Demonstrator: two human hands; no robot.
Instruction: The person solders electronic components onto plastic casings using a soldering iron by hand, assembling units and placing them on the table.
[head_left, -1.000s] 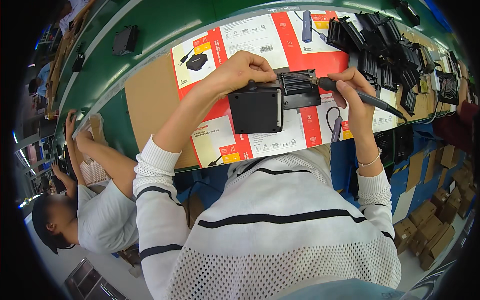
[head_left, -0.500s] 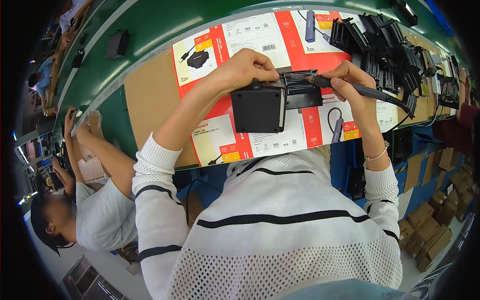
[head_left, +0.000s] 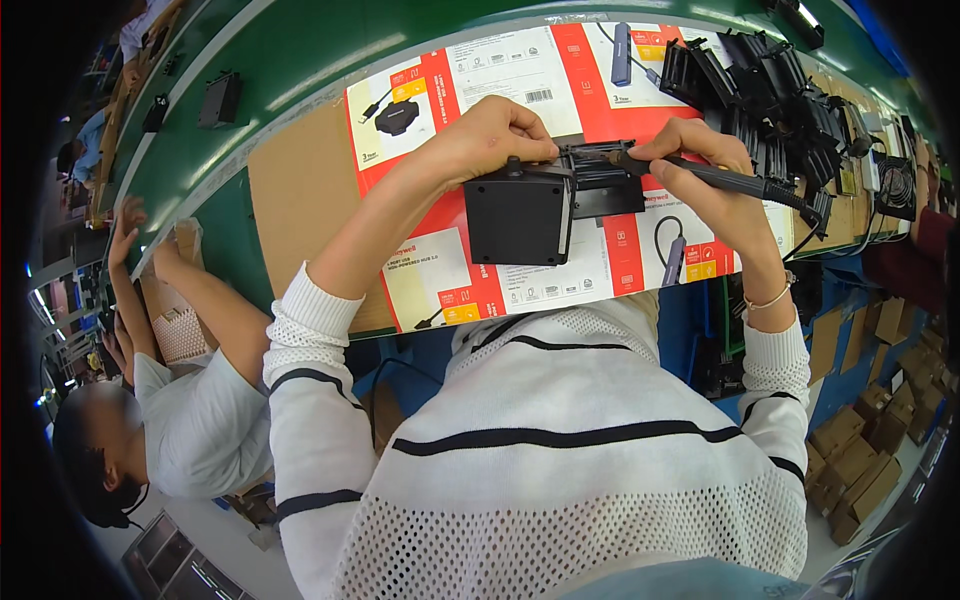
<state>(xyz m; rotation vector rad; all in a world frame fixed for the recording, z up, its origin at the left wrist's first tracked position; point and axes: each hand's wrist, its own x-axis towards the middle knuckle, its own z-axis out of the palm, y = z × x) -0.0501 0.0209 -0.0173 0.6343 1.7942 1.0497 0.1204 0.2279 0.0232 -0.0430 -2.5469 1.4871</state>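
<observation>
Both the left hand (head_left: 500, 135) and the right hand (head_left: 710, 170) are above a printed cardboard sheet (head_left: 640, 120) on the green counter (head_left: 300, 85). The right grip is wrapped around a black soldering iron (head_left: 728, 179), its front end reaching the ribbed black housing (head_left: 605, 173). Left fingers curl at the housing's left end; whether they pinch it, I can't tell. Just left sits a square black box (head_left: 515, 222).
</observation>
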